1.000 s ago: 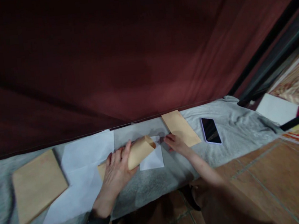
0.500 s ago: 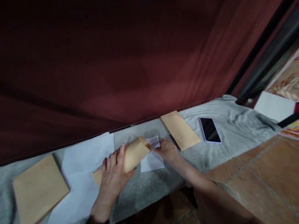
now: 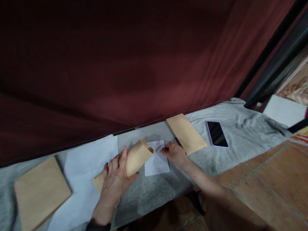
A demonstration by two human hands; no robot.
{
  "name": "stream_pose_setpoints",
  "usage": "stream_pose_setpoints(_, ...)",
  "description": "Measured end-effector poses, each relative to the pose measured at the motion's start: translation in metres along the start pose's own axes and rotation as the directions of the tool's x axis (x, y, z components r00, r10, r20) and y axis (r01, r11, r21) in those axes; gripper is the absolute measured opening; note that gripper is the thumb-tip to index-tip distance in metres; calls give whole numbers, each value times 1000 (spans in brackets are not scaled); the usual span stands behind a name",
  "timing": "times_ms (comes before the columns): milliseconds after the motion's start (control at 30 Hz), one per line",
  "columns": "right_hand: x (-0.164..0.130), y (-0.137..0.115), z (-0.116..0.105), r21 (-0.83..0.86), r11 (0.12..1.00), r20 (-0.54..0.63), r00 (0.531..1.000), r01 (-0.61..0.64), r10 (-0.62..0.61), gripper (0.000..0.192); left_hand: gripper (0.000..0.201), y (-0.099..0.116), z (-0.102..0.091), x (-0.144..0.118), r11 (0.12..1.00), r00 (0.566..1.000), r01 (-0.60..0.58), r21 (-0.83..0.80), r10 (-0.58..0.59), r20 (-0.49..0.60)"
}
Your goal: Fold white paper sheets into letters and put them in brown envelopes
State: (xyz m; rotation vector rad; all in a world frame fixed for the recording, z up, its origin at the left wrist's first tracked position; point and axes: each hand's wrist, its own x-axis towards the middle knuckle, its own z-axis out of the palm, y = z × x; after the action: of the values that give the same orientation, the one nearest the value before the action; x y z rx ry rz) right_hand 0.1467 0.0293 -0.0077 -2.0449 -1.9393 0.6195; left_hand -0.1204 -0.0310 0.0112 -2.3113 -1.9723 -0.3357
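Observation:
My left hand is wrapped round a brown paper envelope, which bows upward with its open end facing right. The lower end of that envelope comes out under my wrist side, over a large white sheet. My right hand is closed, thumb and fingertips together, at the right edge of a small white paper lying flat on the grey cloth. Whatever those fingertips hold, if anything, is too small and dark to make out. The envelope's mouth hangs just over the small paper's left part.
A stack of brown envelopes lies far left, partly on the large white sheet. Another brown envelope and a phone lie to the right. Grey cloth covers the narrow surface, with a dark red curtain behind it.
My right hand has drawn slightly right, away from the envelope's mouth. The small white paper, partly raised or covered near the mouth before, now shows flat. My left hand keeps its grip.

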Motion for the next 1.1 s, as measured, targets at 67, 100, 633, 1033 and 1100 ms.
stream_pose_setpoints(67,-3,-9,3,-9,1000,3,1000,-19,19,32,106,1,1,1,1000,1000,-2,1,2,13)
stream_pose_setpoints(100,-4,-12,4,-2,1000,7,1000,-31,31,31,106,2,0,1,1000,1000,-4,0,4,21)
stream_pose_setpoints(633,33,26,-23,687,727,-12,1000,-10,26,12,111,-2,-6,-2,993,998,59,-106,-55,36)
stream_pose_setpoints(1033,22,12,-27,992,105,-79,996,74,47,41,113,2,5,4,996,998,23,-87,-28,-48)
stream_pose_setpoints(1100,18,9,-22,997,46,-61,996,58,60,41,112,3,5,4,998,999,17,-68,-20,-45)
